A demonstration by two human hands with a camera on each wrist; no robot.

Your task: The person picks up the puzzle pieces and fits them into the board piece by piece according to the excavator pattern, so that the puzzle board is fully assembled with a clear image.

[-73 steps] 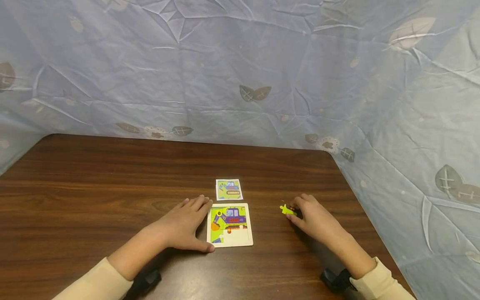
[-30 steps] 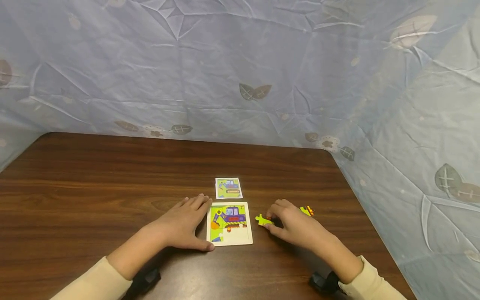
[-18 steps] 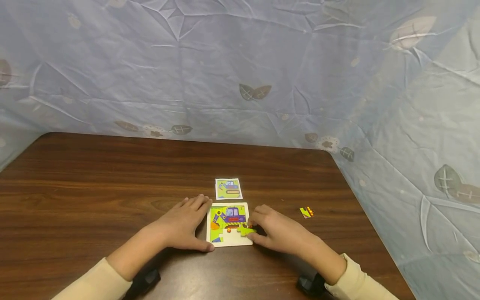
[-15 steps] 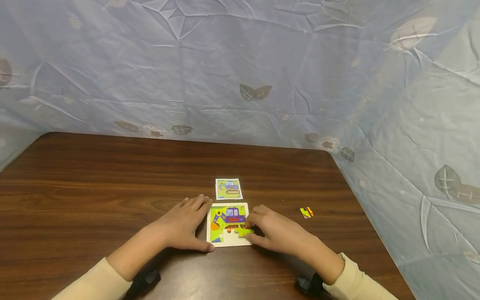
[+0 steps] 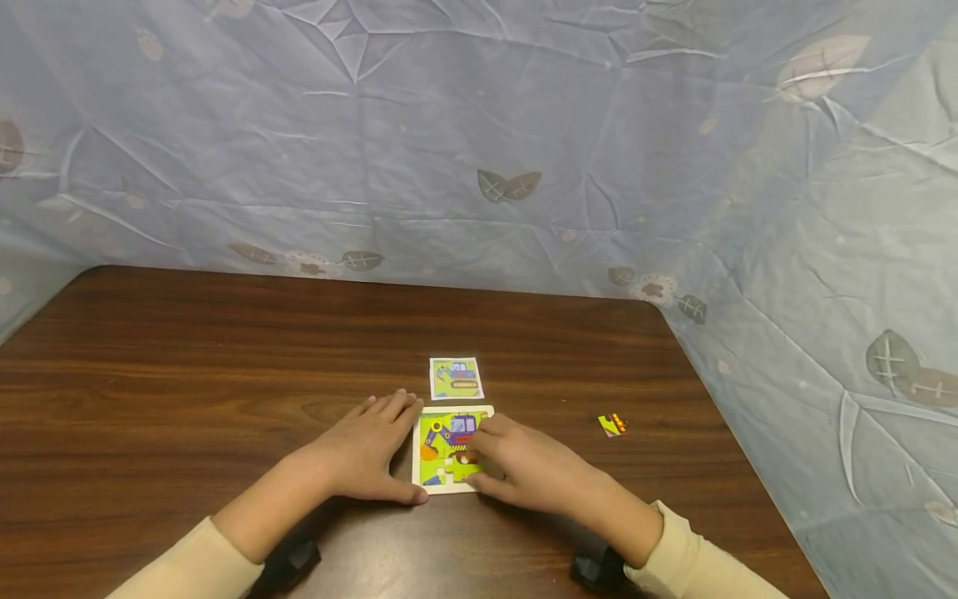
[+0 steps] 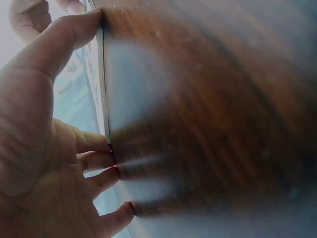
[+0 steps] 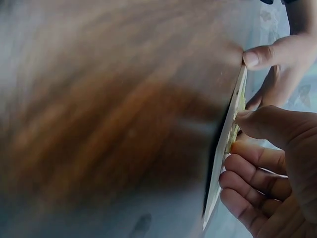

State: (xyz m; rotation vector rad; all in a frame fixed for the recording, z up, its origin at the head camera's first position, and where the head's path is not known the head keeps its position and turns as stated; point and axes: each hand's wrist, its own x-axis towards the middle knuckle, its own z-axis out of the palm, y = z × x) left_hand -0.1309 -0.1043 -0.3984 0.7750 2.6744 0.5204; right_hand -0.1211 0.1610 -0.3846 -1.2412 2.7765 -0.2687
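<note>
A square jigsaw puzzle board (image 5: 417, 441) with a pale frame and a purple digger picture lies on the table, partly filled with pieces. My left hand (image 5: 359, 457) rests along its left side, fingers spread and straight, thumb at the near left corner; the left wrist view shows thumb and fingertips against the board's edge (image 6: 103, 89). Over the board's lower right part, my right hand (image 5: 535, 466) pinches a green puzzle piece (image 5: 458, 471) between thumb and fingers, low over the pale gap. Its fingers hide the board's right side. In the right wrist view the piece (image 7: 231, 141) shows edge-on.
Right of the board lies a loose green and red puzzle piece (image 5: 612, 425). Just beyond the board is a small picture card (image 5: 456, 378) of the same digger. A grey-blue leaf-print cloth (image 5: 449, 166) hangs behind and right of the brown wooden table (image 5: 224, 349).
My right hand has carried the green piece leftward from the table onto the board, then farther left across its lower part. The other loose piece was left behind. My left hand stays put.
</note>
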